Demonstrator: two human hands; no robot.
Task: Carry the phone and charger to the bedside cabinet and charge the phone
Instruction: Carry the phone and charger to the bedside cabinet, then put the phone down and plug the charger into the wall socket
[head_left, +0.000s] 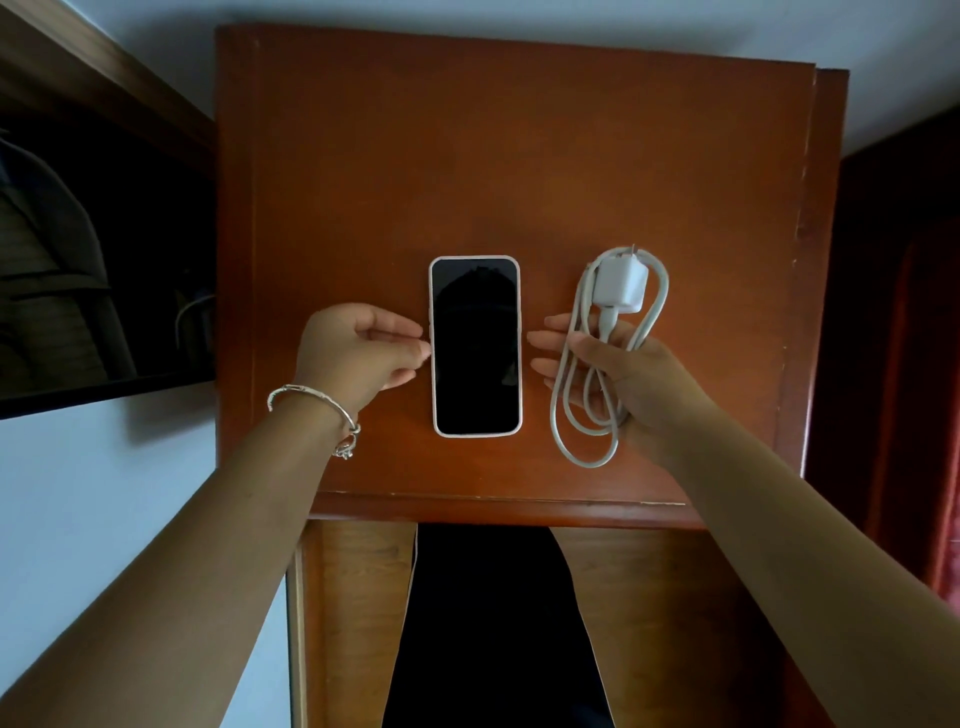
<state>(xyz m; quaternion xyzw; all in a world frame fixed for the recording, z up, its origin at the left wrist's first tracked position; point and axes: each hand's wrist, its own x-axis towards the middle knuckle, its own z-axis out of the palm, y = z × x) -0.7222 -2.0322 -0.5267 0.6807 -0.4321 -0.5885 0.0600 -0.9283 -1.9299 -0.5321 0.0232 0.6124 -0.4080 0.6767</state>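
A phone (475, 345) with a dark screen and pale case lies flat, face up, on the brown wooden cabinet top (467, 156). My left hand (358, 351), a silver bracelet on its wrist, reaches the phone's left edge with loosely curled fingertips touching it. To the right lies a white charger plug (621, 283) with its coiled white cable (576, 395). My right hand (618, 366) has its thumb over the cable loops and its fingers under them, just below the plug.
The cabinet's front edge (498, 509) runs just below the hands, with wooden panels and a dark gap beneath. A dark framed opening (78, 260) is on the left wall. A dark red surface (904, 312) stands to the right.
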